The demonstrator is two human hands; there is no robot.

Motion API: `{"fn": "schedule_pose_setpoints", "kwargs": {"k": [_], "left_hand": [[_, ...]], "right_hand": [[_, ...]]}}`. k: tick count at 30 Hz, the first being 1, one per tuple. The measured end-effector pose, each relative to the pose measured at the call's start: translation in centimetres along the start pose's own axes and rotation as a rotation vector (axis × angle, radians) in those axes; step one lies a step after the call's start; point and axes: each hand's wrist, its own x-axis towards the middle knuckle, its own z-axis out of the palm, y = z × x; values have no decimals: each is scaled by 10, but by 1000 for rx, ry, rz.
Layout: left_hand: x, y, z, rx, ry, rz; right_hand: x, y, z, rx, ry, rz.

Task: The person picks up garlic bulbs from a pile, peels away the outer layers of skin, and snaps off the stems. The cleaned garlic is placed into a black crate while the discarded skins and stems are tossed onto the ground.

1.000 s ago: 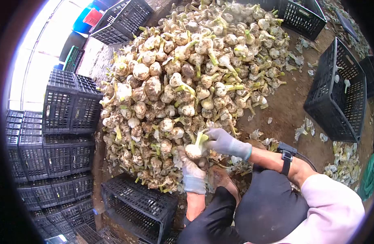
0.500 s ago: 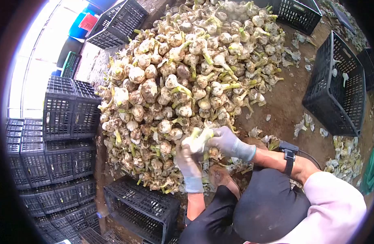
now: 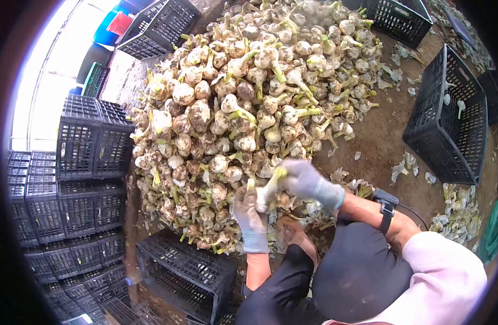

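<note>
In front of the knees, both gloved hands work on one white garlic bulb [image 3: 264, 197] with a pale green stalk. My left hand [image 3: 250, 212], in a grey glove, is wrapped round the bulb from the left. My right hand [image 3: 307, 181], gloved too and somewhat blurred, is closed on a strip of outer skin [image 3: 280, 173] that stretches up and right from the bulb. Its fingertips are partly hidden. Just beyond the hands rises a big heap of garlic bulbs [image 3: 227, 130], many brown with soil and still carrying short stalks.
Stacked black crates [image 3: 78, 211] line the left side. A black crate [image 3: 187, 271] lies at the front left. Another crate [image 3: 449, 119] at the right holds a few pale pieces. Peeled skins [image 3: 459, 211] litter the soil. A green net bag [image 3: 495, 230] lies far right.
The hands have drawn apart slightly. My right hand has moved up with the strip of skin, which now stands away from the bulb; the left hand still holds the bulb.
</note>
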Motion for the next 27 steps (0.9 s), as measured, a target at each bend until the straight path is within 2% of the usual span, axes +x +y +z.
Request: {"fn": "schedule_pose_setpoints", "kwargs": {"k": [1, 2, 3, 4, 5, 6, 7, 8, 9, 10, 11, 13, 15, 17, 19, 20, 21, 23, 24, 25, 27], "left_hand": [[0, -1, -3, -297, -40, -91], [0, 6, 2, -472, -91, -210], [-1, 9, -2, -549, -301, -241], [-5, 14, 4, -505, -190, -224], [-10, 19, 9, -460, -76, -205], [-10, 19, 6, -461, -69, -200], [-11, 19, 1, -467, -60, -184], [-12, 17, -3, -473, -49, -173], [-10, 13, -10, -476, -42, -174], [-5, 9, -17, -513, -129, -221], [-4, 7, -16, -548, -221, -275], [-6, 1, -9, -642, -214, -339], [-1, -2, -2, -720, -211, -404], [4, -6, -3, -635, -169, -335], [4, 3, 3, -344, -198, -96], [1, 11, 10, -516, -164, -138], [-3, 18, 19, -509, -154, -137], [-12, 25, 31, -141, -17, 105], [-6, 15, 20, -108, 78, 115], [-2, 11, 17, -112, 78, 113], [2, 1, 11, 73, 106, 117]], "right_hand": [[4, 6, -10, -57, 94, -15], [8, 15, -19, -101, 71, 95], [8, 24, -27, -143, 48, 207], [-1, 27, -35, -148, 19, 224], [-12, 26, -45, -333, -35, 189], [-24, 29, -58, -516, -93, 151], [-37, 40, -78, -718, -239, 225], [-49, 20, -95, -844, -379, 458], [-69, 42, -117, -1075, -481, 506], [-80, 7, -131, -1215, -552, 599], [-93, 19, -142, -1412, -522, 594], [-101, 24, -149, -1463, -207, 580], [-78, -14, -128, -1278, -66, 227], [-51, -11, -91, -234, 66, 23], [-26, -52, -63, 281, -200, 353], [-16, -54, -47, 353, -240, 380], [-9, -52, -31, 425, -285, 408], [0, -47, -14, 438, -335, 375], [4, -43, -8, 439, -372, 338], [4, -41, -2, 414, -378, 378], [0, -37, 4, 466, -282, 396]]}}
